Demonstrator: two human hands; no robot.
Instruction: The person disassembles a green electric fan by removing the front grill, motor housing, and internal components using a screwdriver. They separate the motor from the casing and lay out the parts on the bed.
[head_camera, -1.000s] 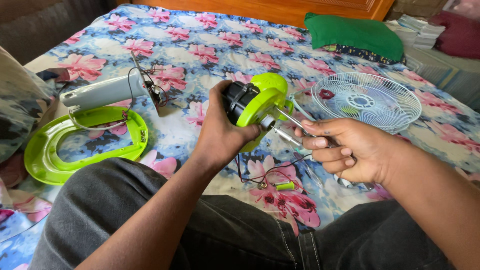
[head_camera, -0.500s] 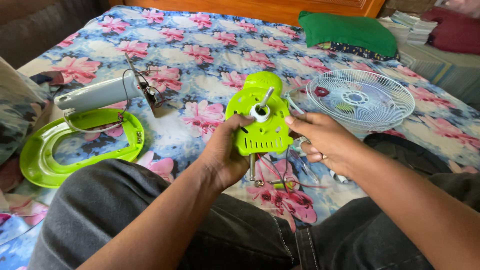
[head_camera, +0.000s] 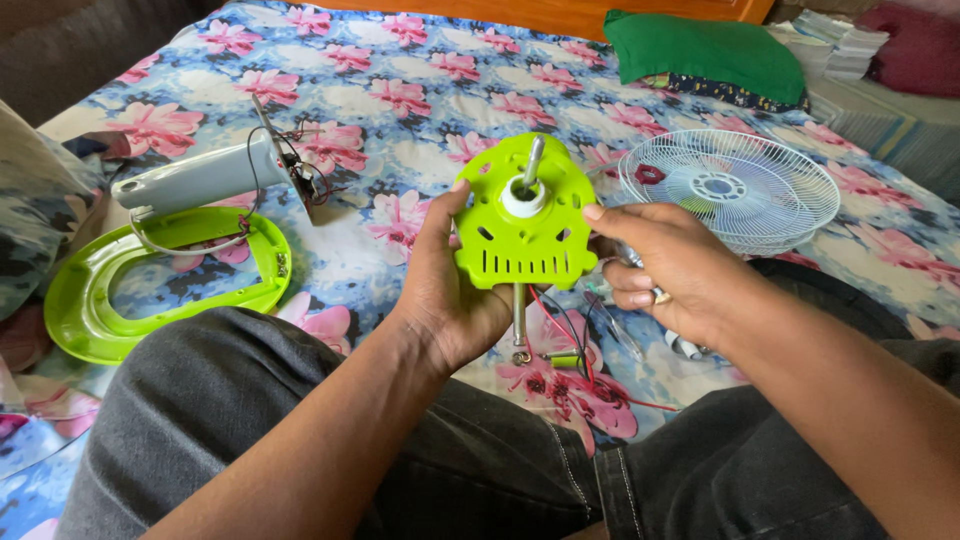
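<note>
A home bedroom: floral bedsheet (head_camera: 400, 60), wooden headboard (head_camera: 560, 12), green pillow (head_camera: 700, 50)

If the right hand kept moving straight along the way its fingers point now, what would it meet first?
The right hand points left, its fingertips already at the edge of the lime-green motor housing, so it would probably press into that housing first, though depth is hard to judge.

Bright, even daylight; soft shadows under forearms; sharp focus throughout; slight wide-angle stretch at edges; no glare.
</note>
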